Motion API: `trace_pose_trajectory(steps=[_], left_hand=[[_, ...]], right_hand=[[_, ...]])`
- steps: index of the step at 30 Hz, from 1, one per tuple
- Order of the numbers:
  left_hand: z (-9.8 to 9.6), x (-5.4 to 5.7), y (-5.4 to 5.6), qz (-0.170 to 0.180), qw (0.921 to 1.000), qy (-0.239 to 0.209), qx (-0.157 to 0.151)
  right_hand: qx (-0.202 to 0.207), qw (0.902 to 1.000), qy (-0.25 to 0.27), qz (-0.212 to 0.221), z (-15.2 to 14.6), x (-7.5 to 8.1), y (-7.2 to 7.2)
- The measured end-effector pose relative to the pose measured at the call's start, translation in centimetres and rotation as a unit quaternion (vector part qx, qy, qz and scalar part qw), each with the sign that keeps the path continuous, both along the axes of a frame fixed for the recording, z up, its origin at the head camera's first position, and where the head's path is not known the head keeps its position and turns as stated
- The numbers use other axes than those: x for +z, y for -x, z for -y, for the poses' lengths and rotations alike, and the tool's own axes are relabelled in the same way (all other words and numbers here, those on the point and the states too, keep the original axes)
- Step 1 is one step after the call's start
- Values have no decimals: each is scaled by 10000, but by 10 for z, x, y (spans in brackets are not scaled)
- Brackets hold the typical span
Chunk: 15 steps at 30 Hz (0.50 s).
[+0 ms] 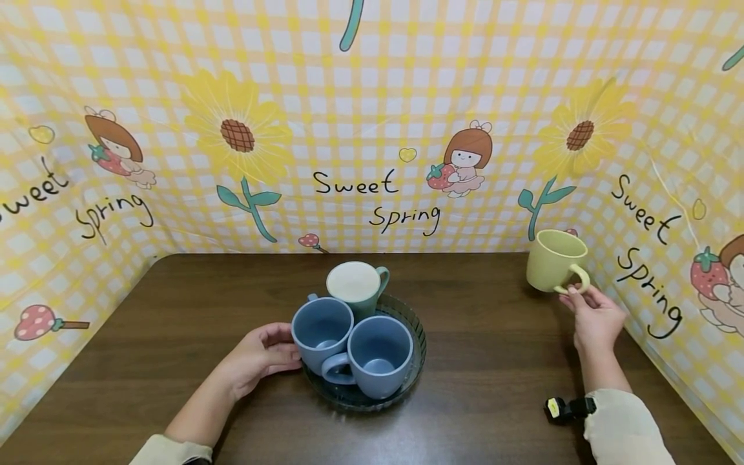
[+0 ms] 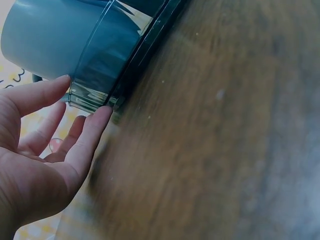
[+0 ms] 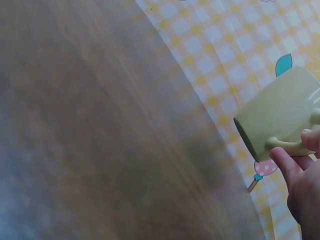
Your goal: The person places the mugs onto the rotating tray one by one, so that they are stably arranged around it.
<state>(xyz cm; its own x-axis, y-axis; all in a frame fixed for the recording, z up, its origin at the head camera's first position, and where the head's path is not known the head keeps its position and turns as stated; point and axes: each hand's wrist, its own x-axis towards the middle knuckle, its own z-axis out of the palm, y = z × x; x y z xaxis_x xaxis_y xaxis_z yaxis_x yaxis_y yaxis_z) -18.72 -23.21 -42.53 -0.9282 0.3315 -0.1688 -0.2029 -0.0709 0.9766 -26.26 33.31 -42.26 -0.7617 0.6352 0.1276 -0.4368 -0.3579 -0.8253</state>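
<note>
My right hand [image 1: 599, 318] pinches the handle of a pale yellow mug [image 1: 545, 266] at the far right. In the right wrist view this yellow mug [image 3: 280, 115] shows off the table, against the checked cloth. Near the middle sits a dark clear glass tray [image 1: 420, 352] with a ribbed rim. Two blue mugs, one left [image 1: 307, 349] and one in front [image 1: 380, 384], stand upright on it, with a green mug [image 1: 365, 305], white inside, behind them. My left hand [image 1: 258, 356] touches the tray's left side with extended fingers, as the left wrist view shows.
The brown wooden table [image 1: 476, 387] meets a yellow checked cloth [image 1: 372, 129] hung along the back and both sides. The right-hand cloth stands close beside my right hand. A black strap device [image 1: 566, 410] is at my right sleeve.
</note>
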Motion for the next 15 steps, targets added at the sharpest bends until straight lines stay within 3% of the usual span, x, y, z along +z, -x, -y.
trace_pose_trajectory(steps=[8, 15], left_hand=[[1, -2, 3, 71, 9999, 0, -77], [3, -6, 6, 72, 9997, -154, -177]], right_hand=[[96, 9999, -49, -83, 8, 2, -4], [319, 9983, -141, -461, 16, 5, -8]])
